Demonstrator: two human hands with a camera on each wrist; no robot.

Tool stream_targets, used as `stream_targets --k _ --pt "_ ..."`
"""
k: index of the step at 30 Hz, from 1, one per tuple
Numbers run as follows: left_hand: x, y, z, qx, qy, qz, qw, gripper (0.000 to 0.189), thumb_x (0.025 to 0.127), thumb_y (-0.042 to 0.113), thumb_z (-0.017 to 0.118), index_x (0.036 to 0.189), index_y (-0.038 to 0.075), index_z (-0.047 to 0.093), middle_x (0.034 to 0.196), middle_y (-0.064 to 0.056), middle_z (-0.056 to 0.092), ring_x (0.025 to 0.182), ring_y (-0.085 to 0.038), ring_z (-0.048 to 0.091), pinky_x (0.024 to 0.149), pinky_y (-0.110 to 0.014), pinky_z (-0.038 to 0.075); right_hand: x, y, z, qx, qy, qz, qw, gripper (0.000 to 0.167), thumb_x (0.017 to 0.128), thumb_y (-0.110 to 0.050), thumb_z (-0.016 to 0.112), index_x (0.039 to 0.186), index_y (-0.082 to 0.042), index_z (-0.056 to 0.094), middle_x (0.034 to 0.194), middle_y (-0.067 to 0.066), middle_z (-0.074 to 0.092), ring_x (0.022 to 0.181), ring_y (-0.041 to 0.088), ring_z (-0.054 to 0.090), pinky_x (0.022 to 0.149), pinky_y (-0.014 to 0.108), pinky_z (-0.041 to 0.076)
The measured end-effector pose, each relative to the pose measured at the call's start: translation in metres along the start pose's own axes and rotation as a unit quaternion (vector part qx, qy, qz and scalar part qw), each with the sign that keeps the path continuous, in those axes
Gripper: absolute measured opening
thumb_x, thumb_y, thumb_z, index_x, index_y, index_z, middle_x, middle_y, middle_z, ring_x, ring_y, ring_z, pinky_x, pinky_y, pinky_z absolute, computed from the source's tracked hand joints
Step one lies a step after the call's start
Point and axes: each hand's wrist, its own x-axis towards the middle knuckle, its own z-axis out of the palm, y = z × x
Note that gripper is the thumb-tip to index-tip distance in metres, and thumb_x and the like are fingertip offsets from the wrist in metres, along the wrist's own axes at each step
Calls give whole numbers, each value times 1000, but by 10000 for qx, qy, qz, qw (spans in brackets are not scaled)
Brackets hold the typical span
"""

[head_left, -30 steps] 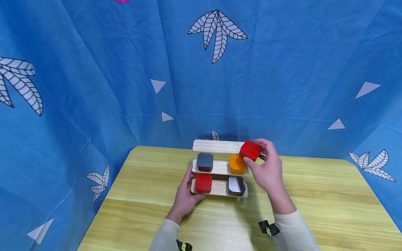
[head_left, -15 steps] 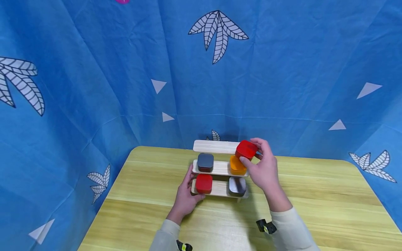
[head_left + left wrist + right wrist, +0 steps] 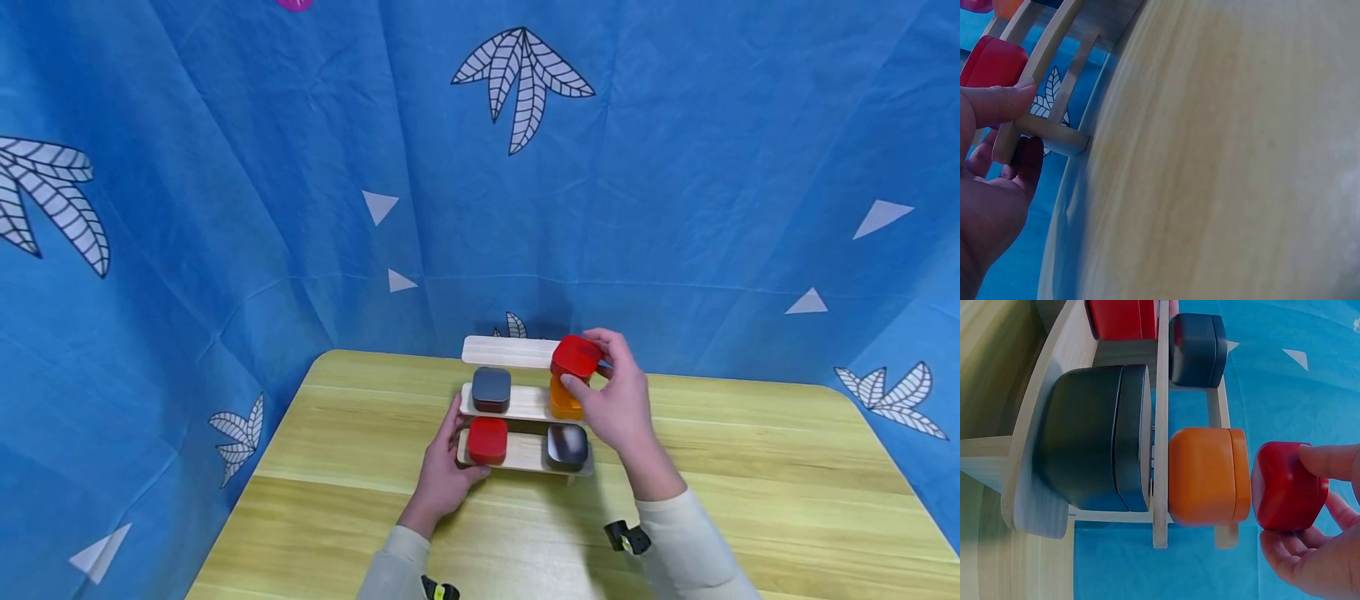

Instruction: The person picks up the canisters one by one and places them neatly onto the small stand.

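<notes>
My left hand [image 3: 442, 471] grips the left end of a three-tier wooden rack [image 3: 531, 402]. In the left wrist view its thumb [image 3: 1004, 103] lies over a plank, with fingers underneath. A red lidded box [image 3: 576, 356] is held between the thumb and fingers of my right hand [image 3: 621, 404], at the top tier's right end. Just below it, partly covered, an orange box [image 3: 562, 402] sits on the middle tier, with a dark grey box [image 3: 491, 389] at the left. The bottom tier carries another red box [image 3: 487, 440] and a shiny dark box [image 3: 567, 446].
The rack stands on a wood-grain table [image 3: 757, 475] near its back edge. A blue cloth [image 3: 675, 167] printed with leaves and triangles hangs behind and at the sides. Bare tabletop extends left, right and in front of the rack.
My right hand has moved left with the red box, bringing it over the top tier's right end and covering more of the orange box. The left hand has stayed on the rack.
</notes>
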Motion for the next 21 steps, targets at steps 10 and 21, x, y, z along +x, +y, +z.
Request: stream_targets --k 10,21 --pt "0 2 -1 -132 -71 -15 9999 115 73 -25 72 162 21 15 145 -12 44 137 -30 39 100 -34 48 4 -2 7 -70 -178 8 9998 67 78 6 81 136 -7 48 133 13 55 120 34 52 97 53 50" --pt "4 -10 -2 -64 -116 99 9999 116 72 -25 71 162 19 13 144 -10 45 137 -28 38 104 -37 45 10 -7 16 -22 -286 -53 9996 69 77 5 82 135 -10 48 133 13 55 119 33 53 95 53 51"
